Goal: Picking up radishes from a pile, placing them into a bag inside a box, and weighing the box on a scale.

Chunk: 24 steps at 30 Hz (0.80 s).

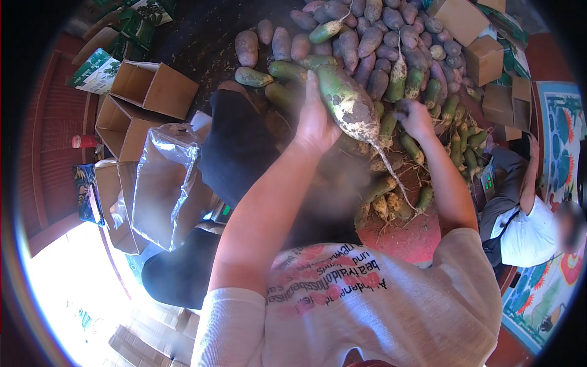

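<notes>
as the left hand [317,122] clasps the large, soil-caked green tapering root [347,101] just to its right, the root's long axis slants down-right to a thin tail [391,172]; the right hand [417,118], farther off, curls among smaller green roots [397,81], its hold unclear; dark lettering [358,275] crosses the white cloth shirt [379,327].

Shirt lettering [335,272], possibly green display digits [488,181]

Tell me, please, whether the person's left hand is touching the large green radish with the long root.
Touching: the head view shows the left hand pressed against the side of the large green radish, with no gap visible.
</notes>
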Available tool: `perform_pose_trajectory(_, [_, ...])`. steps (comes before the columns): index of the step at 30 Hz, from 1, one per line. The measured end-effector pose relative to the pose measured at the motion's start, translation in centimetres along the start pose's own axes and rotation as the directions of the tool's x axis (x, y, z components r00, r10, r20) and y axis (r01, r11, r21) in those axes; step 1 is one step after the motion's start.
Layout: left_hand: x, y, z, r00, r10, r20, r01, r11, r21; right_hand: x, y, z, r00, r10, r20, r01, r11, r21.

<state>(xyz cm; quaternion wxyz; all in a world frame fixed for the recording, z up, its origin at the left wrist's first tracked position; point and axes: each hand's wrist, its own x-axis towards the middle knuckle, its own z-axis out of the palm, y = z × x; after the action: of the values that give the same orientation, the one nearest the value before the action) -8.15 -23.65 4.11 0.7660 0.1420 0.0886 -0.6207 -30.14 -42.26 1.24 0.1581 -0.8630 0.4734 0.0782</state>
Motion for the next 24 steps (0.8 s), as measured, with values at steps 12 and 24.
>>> perform_pose_trajectory(12, [0.7,-1.4,-3.3,0.948,0.302,-0.105,-0.245,0.897,0.367,-3.8,-11.1,1.5,0.957,-0.249,0.147,-0.040,0.389,0.920])
perform_pose_trajectory(24, [-1.4,-2.0,-2.5,0.974,0.225,-0.016,-0.205,0.914,0.351,-4.5,-10.9,2.4,0.991,-0.044,-0.128,0.130,0.572,0.810])
